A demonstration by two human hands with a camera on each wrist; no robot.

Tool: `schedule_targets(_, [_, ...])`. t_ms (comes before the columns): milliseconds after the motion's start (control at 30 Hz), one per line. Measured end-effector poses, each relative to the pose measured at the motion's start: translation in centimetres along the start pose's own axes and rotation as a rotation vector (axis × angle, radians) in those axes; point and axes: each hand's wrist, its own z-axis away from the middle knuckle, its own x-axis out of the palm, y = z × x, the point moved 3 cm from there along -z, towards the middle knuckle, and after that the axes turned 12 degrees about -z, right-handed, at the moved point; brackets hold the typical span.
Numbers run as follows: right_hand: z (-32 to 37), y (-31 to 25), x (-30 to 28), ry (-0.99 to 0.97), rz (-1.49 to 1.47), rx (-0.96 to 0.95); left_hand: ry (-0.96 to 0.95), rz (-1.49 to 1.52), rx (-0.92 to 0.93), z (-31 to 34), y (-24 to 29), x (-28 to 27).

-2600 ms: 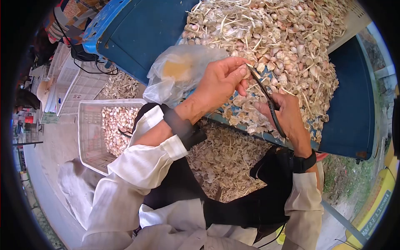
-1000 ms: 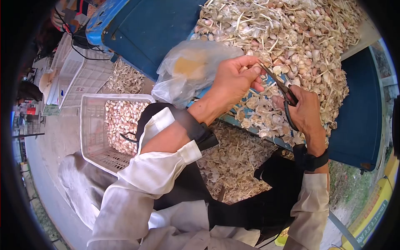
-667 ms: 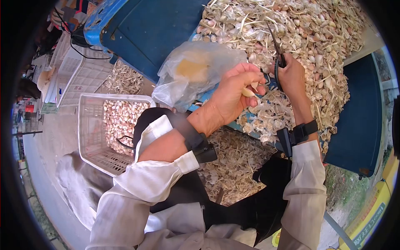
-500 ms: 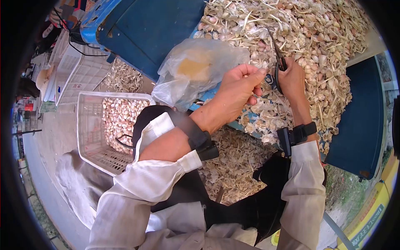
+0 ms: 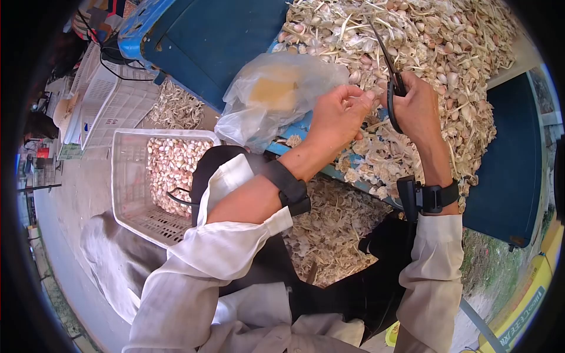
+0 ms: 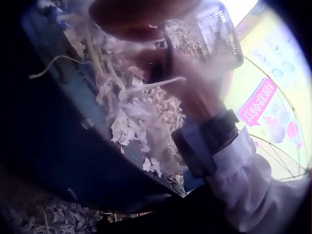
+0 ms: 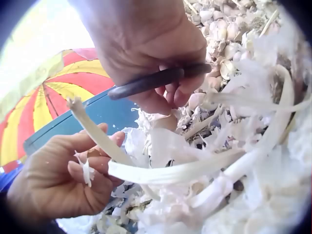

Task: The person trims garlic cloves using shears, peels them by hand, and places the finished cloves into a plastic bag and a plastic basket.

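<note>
In the head view, my right hand [image 5: 419, 109] grips black-handled scissors [image 5: 391, 106], their blades pointing away over the garlic heap [image 5: 412, 47]. The right wrist view shows a dark handle loop [image 7: 148, 83] against the palm, with thumb and fingertips down at the peelings. My left hand [image 5: 338, 117] is close beside it to the left, fingers curled and thumb bent in. In the right wrist view the left hand's fingers pinch a small brownish garlic clove [image 7: 95, 153], mostly hidden, and a white shred of skin [image 7: 87, 170] clings to them.
A clear plastic bag [image 5: 259, 100] lies left of the hands on the blue table [image 5: 200, 53]. A white crate [image 5: 126, 176] of garlic cloves stands at the lower left. Peelings [image 5: 329, 229] cover the ground between the legs. Another crate [image 5: 118, 106] stands farther back.
The scissors have swung from the left hand's fingertips to point away over the heap, and the right hand has moved up. The clove seen in the left hand has turned mostly out of sight.
</note>
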Motion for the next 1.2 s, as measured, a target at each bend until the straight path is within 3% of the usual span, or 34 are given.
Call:
schedule_targets(100, [1.3,-2.9,-1.5,0.003,0.043,-0.084,-0.151,0.134,0.049,0.1,0.6,1.8])
schedule_targets(233, [3.6,-2.1,-3.2,-0.012,-0.514,0.124,-0.272,0.327,0.025,0.9,1.4,2.1])
schedule_targets(367, [7.3,-1.6,-5.2,-0.049,0.013,0.175,-0.196,0.422,-0.009,0.6,1.1,1.3])
schedule_targets(400, [7.9,-1.0,-4.9,-0.114,0.057,0.225,-0.183,0.417,-0.003,0.5,1.0,1.1])
schedule_targets(633, [8.1,-0.4,-3.9,-0.135,0.263,0.089,-0.148,0.34,0.098,0.5,0.9,2.8])
schedule_targets(767, [7.9,1.5,-4.0,-0.32,-0.415,0.404,-0.113,0.394,0.122,0.8,1.8,2.9])
schedule_targets(833, [6.9,1.0,-4.7,-0.352,-0.766,0.497,-0.188,0.415,0.1,1.2,1.6,2.8])
schedule_targets(900, [4.0,1.3,-4.2,0.003,-0.662,0.257,-0.255,0.466,0.032,1.7,1.0,2.2])
schedule_targets(967, [0.3,4.3,-4.0,0.046,-0.32,0.163,-0.324,0.545,-0.074,1.8,0.7,1.6])
schedule_targets(1067, [-2.4,4.8,-1.7,0.103,0.295,0.043,-0.246,0.733,-0.304,2.5,1.8,1.6])
schedule_targets(1200, [-2.6,5.7,1.3,0.128,0.369,0.122,-0.261,0.743,-0.271,1.6,1.2,1.3])
